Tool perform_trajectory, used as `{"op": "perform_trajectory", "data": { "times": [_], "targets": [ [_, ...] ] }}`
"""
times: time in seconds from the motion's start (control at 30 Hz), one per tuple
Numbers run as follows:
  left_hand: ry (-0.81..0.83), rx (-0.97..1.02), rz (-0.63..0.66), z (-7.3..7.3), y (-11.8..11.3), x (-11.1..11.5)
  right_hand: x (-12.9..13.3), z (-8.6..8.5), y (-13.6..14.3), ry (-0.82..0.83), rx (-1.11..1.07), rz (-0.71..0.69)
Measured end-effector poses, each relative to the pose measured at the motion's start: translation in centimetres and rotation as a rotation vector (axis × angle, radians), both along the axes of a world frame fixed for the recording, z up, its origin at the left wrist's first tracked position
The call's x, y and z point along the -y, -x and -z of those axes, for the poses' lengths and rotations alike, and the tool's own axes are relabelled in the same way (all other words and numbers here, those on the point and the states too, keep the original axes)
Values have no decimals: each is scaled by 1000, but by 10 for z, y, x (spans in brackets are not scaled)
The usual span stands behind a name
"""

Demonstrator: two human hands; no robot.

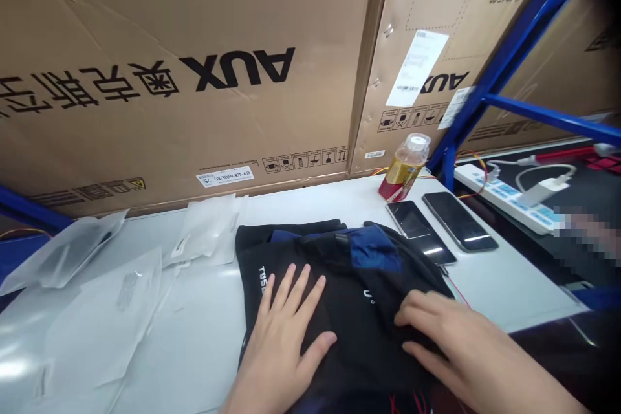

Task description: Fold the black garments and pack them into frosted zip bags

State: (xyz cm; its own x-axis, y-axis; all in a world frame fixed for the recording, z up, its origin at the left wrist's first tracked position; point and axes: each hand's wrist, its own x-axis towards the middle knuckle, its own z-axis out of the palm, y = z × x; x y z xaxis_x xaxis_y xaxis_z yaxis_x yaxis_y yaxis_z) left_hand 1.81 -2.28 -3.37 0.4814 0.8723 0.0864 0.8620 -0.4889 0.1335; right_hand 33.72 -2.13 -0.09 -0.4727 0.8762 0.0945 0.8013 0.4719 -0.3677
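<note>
Two hands on the black garment [354,343] at the worktop's [528,284] front edge. Left hand [284,343] spread, fingers apart; right hand [460,339] curled, grip unclear to us. We judge smoothing partly done: left flatter, right rumpled.

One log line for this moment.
left hand: flat on black fabric garment | right hand: curled on it | beyond: clear bottle, red-yellow label

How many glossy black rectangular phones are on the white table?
2. One phone lies next to the black cloth garment with blue patches; the other phone lies right of it. The garment may hide more.
</note>
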Motion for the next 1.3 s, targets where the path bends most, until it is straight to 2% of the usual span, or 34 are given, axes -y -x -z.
{"op": "perform_trajectory", "data": {
  "times": [0.07, 0.17, 0.3, 0.4, 0.47, 0.6, 0.7, 0.8, 0.93, 1.03, 1.1, 1.23, 1.3],
  "targets": [
    [5, 25, 14, -3, 0, -3, 3, -5, 0, 80, -4, -46],
    [44, 72, 27, -9, -4, -12, -14, -18, 1, 99, -76, -25],
    [105, 113, 33, -15, -9, -21, -56, -28, 26, -45, -193, -24],
    [120, 143, 53, -16, 0, -26, -86, -20, 58, -173, -94, -69],
    [38, 177, -15, -18, 16, -32, -101, -12, 74, -209, -3, -79],
    [-214, 130, -281, -24, 56, -49, -112, -8, 82, -209, 22, -75],
    [-265, 81, -315, -34, 69, -59, -108, -17, 75, -245, -82, -78],
    [-299, 94, -273, -44, 64, -63, -102, -22, 66, -297, -111, -83],
    [-398, 122, -234, -51, 63, -56, -98, -12, 58, -398, -2, -129],
    [-325, 22, -77, -45, 72, -42, -91, -1, 52, -267, 48, -291],
    [-245, -27, 11, -38, 79, -28, -81, 2, 45, -157, 47, -324],
    [-194, 63, -27, -35, 86, 7, -41, -1, 22, -144, 6, -214],
    [-140, 70, 2, -37, 85, 25, -14, 0, 9, -134, -15, -158]
  ]
}}
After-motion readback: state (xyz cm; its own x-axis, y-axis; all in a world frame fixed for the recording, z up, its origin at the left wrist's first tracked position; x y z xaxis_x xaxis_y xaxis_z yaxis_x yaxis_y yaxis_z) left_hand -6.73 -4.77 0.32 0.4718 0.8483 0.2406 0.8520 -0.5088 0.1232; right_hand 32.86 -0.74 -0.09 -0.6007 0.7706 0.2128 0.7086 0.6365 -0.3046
